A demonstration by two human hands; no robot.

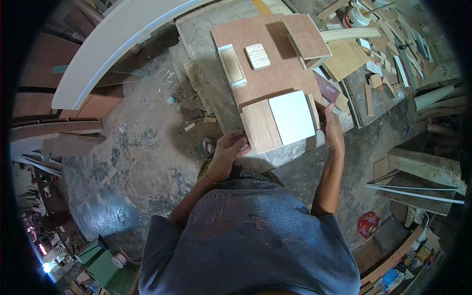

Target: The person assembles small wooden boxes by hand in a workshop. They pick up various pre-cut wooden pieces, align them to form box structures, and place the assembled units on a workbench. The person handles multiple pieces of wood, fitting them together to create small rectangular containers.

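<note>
A low wooden box lies at the near edge of a plywood board, with a white panel over the right part of its top. My left hand has its fingers curled against the box's near left corner. On the opposite side, my right hand holds the box's right end, thumb pointing up and the other fingers partly in shadow. Farther back on the board are a small pale wood block, a white-ended wooden strip and a raised plywood box.
Wood offcuts and a white bucket crowd the worktable's right side. A large curved white-edged panel arcs across the upper left. Boards lean at the right, near a red package on the floor.
</note>
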